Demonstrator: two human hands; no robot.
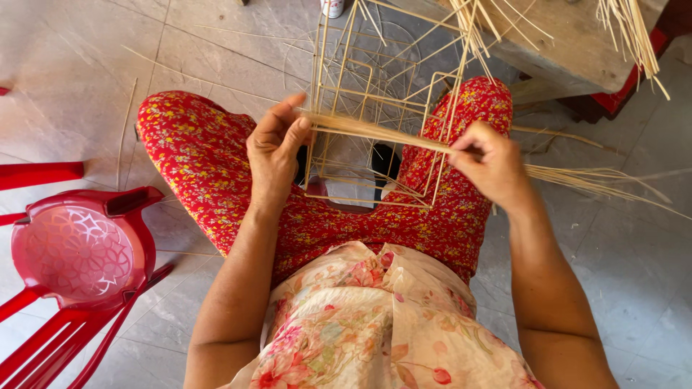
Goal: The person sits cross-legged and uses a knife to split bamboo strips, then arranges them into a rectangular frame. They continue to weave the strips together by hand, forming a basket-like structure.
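A bundle of thin bamboo sticks (375,131) lies level across my lap. My left hand (274,149) pinches its left end between thumb and fingers. My right hand (492,164) is closed around the bundle further right, and the loose stick ends (598,180) fan out past it. Behind the bundle, between my knees in red flowered trousers, stands a frame of bamboo sticks (375,108) shaped like an open cage. Its lower edge rests near my legs.
A red plastic chair (79,252) lies at my left on the grey tiled floor. A wooden bench (569,43) at the upper right carries more bamboo sticks (631,29). Single sticks lie scattered on the tiles. A small can (332,7) stands at the top edge.
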